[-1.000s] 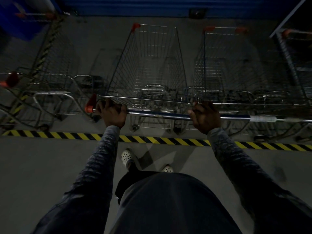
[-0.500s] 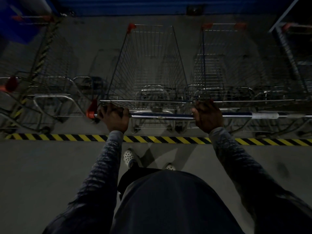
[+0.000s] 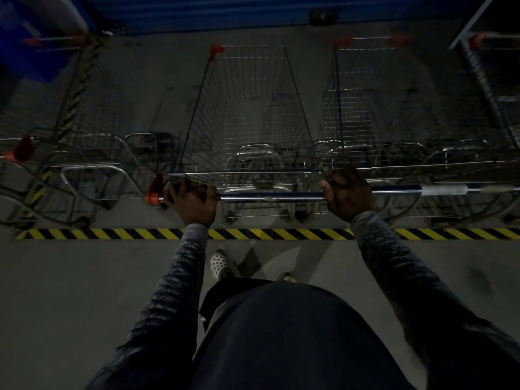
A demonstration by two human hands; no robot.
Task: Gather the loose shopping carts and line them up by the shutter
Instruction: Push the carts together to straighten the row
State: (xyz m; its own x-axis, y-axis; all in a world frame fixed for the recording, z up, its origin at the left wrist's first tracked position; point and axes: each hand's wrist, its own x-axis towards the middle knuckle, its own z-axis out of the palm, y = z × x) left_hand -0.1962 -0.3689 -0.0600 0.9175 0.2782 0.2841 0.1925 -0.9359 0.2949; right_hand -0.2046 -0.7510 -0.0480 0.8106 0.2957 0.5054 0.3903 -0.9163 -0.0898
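Dimly lit, left hand (image 3: 194, 204) fingers (image 3: 198, 190) curled round cart handle (image 3: 270, 196), right hand (image 3: 350, 198) gripping it too

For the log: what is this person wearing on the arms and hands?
The left sleeve and right sleeve are long, dark grey, with a quilted-looking texture, ending at the wrists. The left hand and right hand are bare, no gloves.

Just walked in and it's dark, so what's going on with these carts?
A person holds the handle bar of a wire shopping cart with both hands, left hand near its orange end cap, right hand further along. The cart faces the blue shutter, standing between other carts, just past the yellow-black floor stripe.
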